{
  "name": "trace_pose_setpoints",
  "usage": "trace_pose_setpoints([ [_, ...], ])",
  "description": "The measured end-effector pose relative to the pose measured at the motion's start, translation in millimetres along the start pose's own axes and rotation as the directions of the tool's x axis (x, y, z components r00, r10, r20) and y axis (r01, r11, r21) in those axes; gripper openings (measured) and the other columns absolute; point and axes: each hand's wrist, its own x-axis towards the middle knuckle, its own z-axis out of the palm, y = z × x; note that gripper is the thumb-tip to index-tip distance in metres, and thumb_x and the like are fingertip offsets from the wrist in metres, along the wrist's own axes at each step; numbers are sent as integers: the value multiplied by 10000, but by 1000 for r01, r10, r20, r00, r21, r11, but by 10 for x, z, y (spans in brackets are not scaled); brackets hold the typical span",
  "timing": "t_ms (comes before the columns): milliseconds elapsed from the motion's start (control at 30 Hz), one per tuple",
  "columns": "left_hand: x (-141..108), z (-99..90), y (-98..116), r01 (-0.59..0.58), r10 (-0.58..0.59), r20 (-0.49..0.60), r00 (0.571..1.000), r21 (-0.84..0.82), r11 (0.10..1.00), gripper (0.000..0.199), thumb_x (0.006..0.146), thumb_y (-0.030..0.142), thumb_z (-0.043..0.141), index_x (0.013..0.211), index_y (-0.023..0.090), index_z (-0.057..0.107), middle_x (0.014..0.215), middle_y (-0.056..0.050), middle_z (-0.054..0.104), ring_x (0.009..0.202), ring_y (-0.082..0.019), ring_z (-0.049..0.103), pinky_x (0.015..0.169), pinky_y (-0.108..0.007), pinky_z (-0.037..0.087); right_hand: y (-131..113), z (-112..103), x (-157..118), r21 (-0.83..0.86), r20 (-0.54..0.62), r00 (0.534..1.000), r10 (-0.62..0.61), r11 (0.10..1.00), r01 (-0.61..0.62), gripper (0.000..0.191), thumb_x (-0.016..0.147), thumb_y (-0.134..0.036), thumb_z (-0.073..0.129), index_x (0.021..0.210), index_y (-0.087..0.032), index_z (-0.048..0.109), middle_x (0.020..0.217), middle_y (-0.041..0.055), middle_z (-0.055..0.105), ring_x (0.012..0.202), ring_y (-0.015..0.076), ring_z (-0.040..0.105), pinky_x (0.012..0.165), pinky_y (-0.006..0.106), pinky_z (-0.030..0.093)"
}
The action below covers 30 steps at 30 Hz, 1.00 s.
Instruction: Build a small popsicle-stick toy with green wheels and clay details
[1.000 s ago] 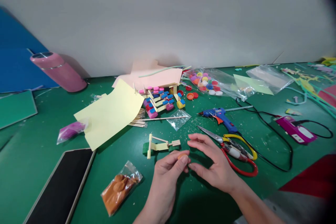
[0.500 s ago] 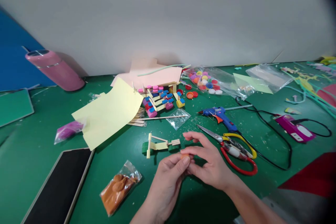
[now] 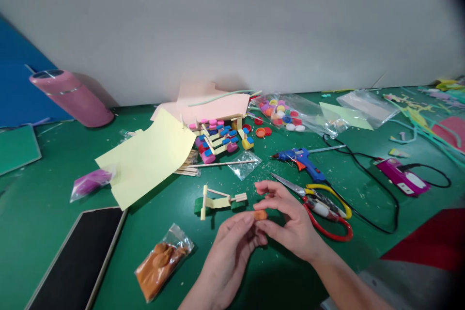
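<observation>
Between the fingertips of both hands is a small orange clay piece [image 3: 260, 214]. My left hand [image 3: 234, 247] pinches its left side with thumb and fingers. My right hand [image 3: 286, 220] holds the other side between thumb and index finger, its remaining fingers curved above. Just beyond the hands stands a small model [image 3: 220, 202] of pale yellow strips, thin sticks and green wheel-like parts. A clear bag of orange clay [image 3: 163, 261] lies to the left of my left hand.
Scissors [image 3: 319, 203] and a blue glue gun [image 3: 301, 161] with its cable lie right. Behind are several small coloured models [image 3: 221, 140], a yellow sheet [image 3: 148, 157] and bagged caps [image 3: 281, 111]. A dark tablet [image 3: 78, 256] and pink bottle [image 3: 74, 97] are left.
The orange clay piece shows more between the fingertips, as my left thumb has drawn back a little to the left. The whole view has shifted slightly.
</observation>
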Motion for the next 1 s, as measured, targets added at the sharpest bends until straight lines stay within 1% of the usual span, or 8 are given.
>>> trace_pose_setpoints([
  [100,13,0,5,-27,27,-23,999,34,999,148,706,269,678,686,123,694,629,-35,622,609,-120,522,639,-242,424,3,-3,-10,83,-1,1000,31,996,-30,198,761,-213,640,954,-253,651,1206,71,497,1073,233,514,913,390,444],
  [167,21,-2,0,-55,56,-24,998,74,996,150,696,267,690,648,125,682,586,-22,603,588,-111,505,618,-228,412,1,-4,-17,93,4,999,40,995,-40,220,753,-213,648,969,-251,647,1216,73,491,1079,235,512,924,395,437],
  [267,25,-7,-14,-87,90,-29,996,95,992,144,682,262,706,630,131,676,586,-11,602,582,-101,492,605,-216,399,-13,-9,-20,53,20,999,38,998,-39,262,737,-217,665,996,-251,643,1224,76,482,1094,241,502,936,393,427],
  [467,17,-2,-21,-105,106,0,994,89,990,155,735,247,659,629,134,659,594,-4,592,587,-99,483,606,-218,387,-42,-4,-4,6,34,999,13,1000,-13,186,742,-191,649,922,-239,660,1195,70,493,1066,222,515,897,344,446],
  [633,4,1,-16,-126,126,8,992,80,989,166,741,225,654,600,138,640,572,3,585,574,-95,472,591,-211,377,-51,10,-5,-41,35,999,5,999,-3,182,748,-206,643,923,-241,674,1197,69,503,1066,233,517,909,362,432],
  [767,9,0,-12,-126,127,-16,992,62,990,145,722,217,673,606,135,644,589,4,602,568,-85,471,585,-199,373,-51,11,-19,-24,26,1000,-16,1000,16,246,738,-213,659,982,-244,656,1211,73,493,1077,233,509,908,352,432],
  [900,10,1,-15,-125,126,-21,992,72,990,165,722,223,668,588,133,637,557,6,587,558,-89,469,583,-203,372,-37,8,-28,-37,22,1000,-20,999,21,219,744,-180,648,953,-245,656,1205,66,489,1071,224,510,896,338,423],
  [1000,6,7,-12,-127,129,-32,991,69,990,160,715,227,673,592,131,636,560,7,584,552,-87,465,577,-203,371,-30,9,-24,-16,24,999,-22,1000,22,254,743,-176,649,987,-247,643,1212,65,478,1081,221,501,903,335,416],
])
